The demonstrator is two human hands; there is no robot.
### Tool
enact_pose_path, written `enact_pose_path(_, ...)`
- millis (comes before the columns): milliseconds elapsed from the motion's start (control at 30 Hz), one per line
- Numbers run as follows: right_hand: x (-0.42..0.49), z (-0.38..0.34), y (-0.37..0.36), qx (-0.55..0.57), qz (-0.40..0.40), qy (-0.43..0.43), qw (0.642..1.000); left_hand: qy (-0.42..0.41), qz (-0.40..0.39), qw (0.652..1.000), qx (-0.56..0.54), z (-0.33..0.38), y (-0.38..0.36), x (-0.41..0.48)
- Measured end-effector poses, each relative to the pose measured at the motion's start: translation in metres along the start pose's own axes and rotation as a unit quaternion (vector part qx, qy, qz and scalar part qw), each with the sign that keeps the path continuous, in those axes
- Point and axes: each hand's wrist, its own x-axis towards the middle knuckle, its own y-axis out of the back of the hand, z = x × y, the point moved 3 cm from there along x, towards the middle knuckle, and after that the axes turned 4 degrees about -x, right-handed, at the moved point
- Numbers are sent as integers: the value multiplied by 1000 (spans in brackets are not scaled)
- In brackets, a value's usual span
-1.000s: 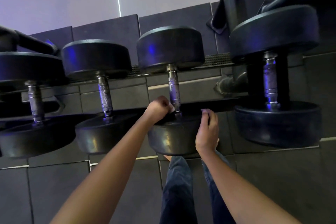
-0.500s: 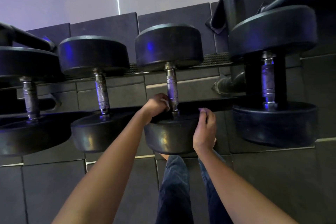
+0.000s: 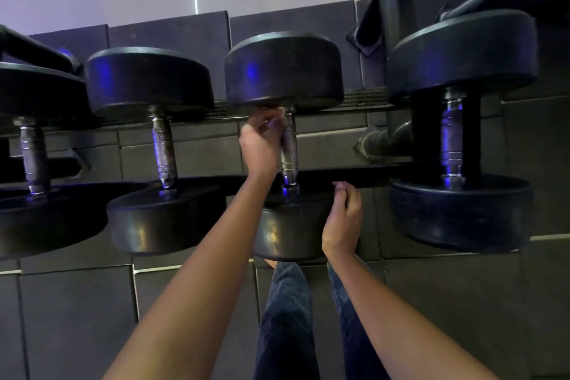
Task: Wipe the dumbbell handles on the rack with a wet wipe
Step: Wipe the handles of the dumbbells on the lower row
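Several black dumbbells lie across a dark rack rail (image 3: 354, 174). My left hand (image 3: 262, 142) is curled round the far end of the knurled steel handle (image 3: 290, 154) of the middle dumbbell, just under its far head (image 3: 283, 68). A pale sliver of the wet wipe (image 3: 277, 116) shows at my fingertips; the rest is hidden in my grip. My right hand (image 3: 342, 219) rests against the right side of that dumbbell's near head (image 3: 287, 231), fingers curled over its top edge.
Neighbouring dumbbells sit close on both sides: one to the left (image 3: 165, 148), another at the far left (image 3: 34, 151), a bigger one to the right (image 3: 452, 139). A rack upright (image 3: 394, 18) rises at the back right. My jeans-clad legs (image 3: 287, 318) stand on dark floor tiles.
My left hand has slid along the handle from the near end to the far end. My right hand has stayed on the near head.
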Motion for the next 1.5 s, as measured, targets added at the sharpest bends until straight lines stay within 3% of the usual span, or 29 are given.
enact_pose_path(67, 1, 1, 0, 7, 6, -4, 1000, 20, 5, 1000, -11, -7, -10, 0)
enact_pose_path(167, 1, 3, -1, 11, 7, -9, 1000, 88, 6, 989, -120, -18, -10, 9)
enact_pose_path(300, 2, 4, -1, 5, 6, -9, 1000, 230, -1, 936, -266, -26, -9, 11)
enact_pose_path(333, 2, 4, -1, 4, 4, -10, 1000, 219, 4, 940, -263, -25, -8, 13)
enact_pose_path(400, 3, 5, -1, 1, 2, -14, 1000, 122, 14, 978, -171, -20, -4, 15)
enact_pose_path(467, 3, 5, 0, -3, -1, -13, 1000, -14, -5, 1000, -2, -9, -3, 8)
enact_pose_path(500, 3, 6, 0, -2, -1, -11, 1000, -82, -25, 992, 90, -6, -3, 3)
enact_pose_path(567, 2, 6, 0, 4, 1, -8, 1000, -242, -81, 938, 237, -1, -7, -3)
enact_pose_path(667, 2, 3, -1, 6, 8, -1, 1000, -460, -135, 773, 416, -6, -22, -9)
enact_pose_path(733, 2, 3, -2, 12, 10, -7, 1000, -470, -157, 709, 502, -10, -32, -6)
enact_pose_path(800, 3, 4, -2, 13, 10, -8, 1000, -449, -180, 692, 536, -15, -36, -5)
enact_pose_path(833, 3, 4, -2, 13, 10, -8, 1000, -447, -184, 703, 522, -15, -36, -6)
enact_pose_path(867, 2, 4, -2, 11, 10, -6, 1000, -439, -171, 741, 478, -12, -33, -8)
enact_pose_path(900, 2, 3, -2, 8, 10, -1, 1000, -409, -138, 804, 408, -6, -27, -9)
enact_pose_path(967, 1, 3, -1, 4, 7, 11, 1000, -262, -70, 930, 247, -1, -16, -6)
enact_pose_path(1033, 1, 4, 0, 4, 3, 11, 1000, -120, -27, 987, 101, -6, -11, 1)
enact_pose_path(1100, 1, 3, 0, 8, 1, 7, 1000, -1, -16, 998, -56, -13, -8, 9)
enact_pose_path(1167, 1, 3, 0, 14, 1, 6, 1000, 114, -20, 976, -184, -20, -9, 15)
enact_pose_path(1233, 1, 3, 0, 14, 3, 5, 1000, 202, -39, 944, -256, -27, -12, 15)
enact_pose_path(1300, 2, 4, 0, 7, 6, 4, 1000, 236, -55, 924, -296, -27, -13, 15)
enact_pose_path(1400, 1, 2, 0, 6, 6, 8, 1000, 189, -112, 951, -218, -20, 1, 15)
enact_pose_path(1500, 0, -2, 1, 8, 8, 14, 1000, 125, -244, 961, -18, -23, 26, 0)
